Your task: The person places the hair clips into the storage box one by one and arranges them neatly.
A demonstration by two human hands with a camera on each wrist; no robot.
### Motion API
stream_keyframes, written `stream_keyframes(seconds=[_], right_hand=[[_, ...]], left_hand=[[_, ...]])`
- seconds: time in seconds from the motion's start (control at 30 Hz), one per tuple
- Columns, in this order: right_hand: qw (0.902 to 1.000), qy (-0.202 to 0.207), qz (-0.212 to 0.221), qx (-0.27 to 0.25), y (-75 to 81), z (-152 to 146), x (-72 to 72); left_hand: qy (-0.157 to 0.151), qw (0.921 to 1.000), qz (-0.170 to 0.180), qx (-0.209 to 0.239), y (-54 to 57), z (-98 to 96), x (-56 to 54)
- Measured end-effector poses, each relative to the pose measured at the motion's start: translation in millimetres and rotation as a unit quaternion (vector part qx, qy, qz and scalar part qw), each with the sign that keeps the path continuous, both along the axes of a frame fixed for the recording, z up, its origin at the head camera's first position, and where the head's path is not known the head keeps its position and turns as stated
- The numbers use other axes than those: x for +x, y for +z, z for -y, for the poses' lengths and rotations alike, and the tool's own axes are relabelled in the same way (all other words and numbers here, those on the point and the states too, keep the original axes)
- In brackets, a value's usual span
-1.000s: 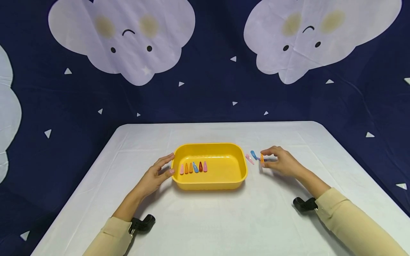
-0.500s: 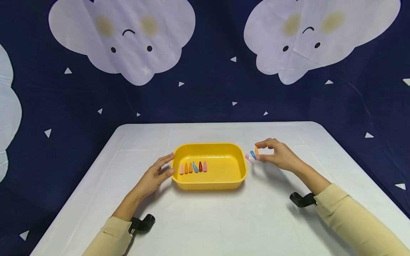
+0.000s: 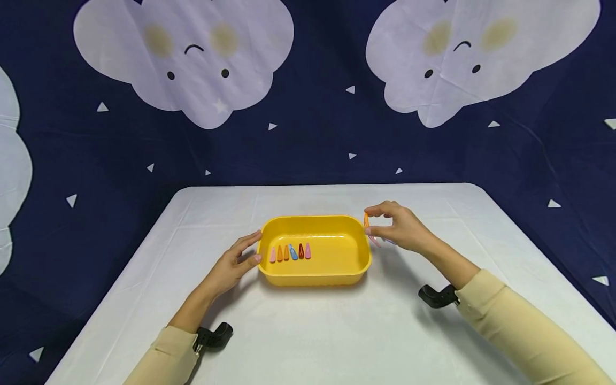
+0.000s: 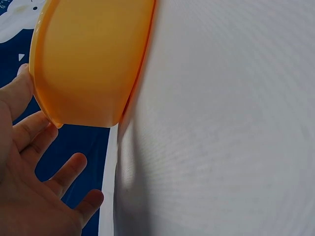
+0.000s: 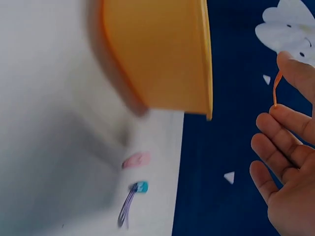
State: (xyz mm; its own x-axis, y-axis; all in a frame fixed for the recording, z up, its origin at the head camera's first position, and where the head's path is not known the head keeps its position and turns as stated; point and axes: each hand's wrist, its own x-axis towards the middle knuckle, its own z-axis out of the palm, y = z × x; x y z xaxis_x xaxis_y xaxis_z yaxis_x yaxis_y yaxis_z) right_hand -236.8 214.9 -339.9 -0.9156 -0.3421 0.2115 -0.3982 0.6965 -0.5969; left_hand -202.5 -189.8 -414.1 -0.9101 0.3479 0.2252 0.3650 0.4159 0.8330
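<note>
The right hand (image 3: 398,226) has its grip closed to a thumb-and-fingertip pinch on one orange clip (image 3: 366,220), held upright above the bench (image 3: 327,331) by the right end of the yellow tray (image 3: 315,279), whose right wall stands between it and the clips inside. The left hand (image 3: 236,266) keeps a loose, spread grip, thumb and fingers touching the tray's left rim.

I count six clips lying in a row on the tray's left side: two pink (image 3: 272,254), two orange (image 3: 279,253), one blue (image 3: 293,252), one dark red (image 3: 301,251). Three more lie right of the tray: one pink (image 5: 136,160), one blue (image 5: 141,187), one purple (image 5: 127,206), the last two touching or overlapping. A dark blue backdrop (image 3: 327,139) hangs at the far side.
</note>
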Motion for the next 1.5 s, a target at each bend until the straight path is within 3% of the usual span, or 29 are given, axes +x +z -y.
stream_keyframes(seconds=[0.5,0.97,1.5], right_hand=[[0.9997,0.020,0.011,-0.011,5.7,37,-5.2],[0.9993,0.034,-0.003,-0.013,1.2,60,-10.4],[0.9993,0.023,0.027,-0.012,-8.9,86,-17.2]], left_hand=[[0.003,1.0000,0.002,-0.006,0.7,0.1,-0.4],[0.002,1.0000,-0.001,-0.006,0.8,0.1,-0.8],[0.002,1.0000,0.001,-0.006,1.4,-0.4,0.2]])
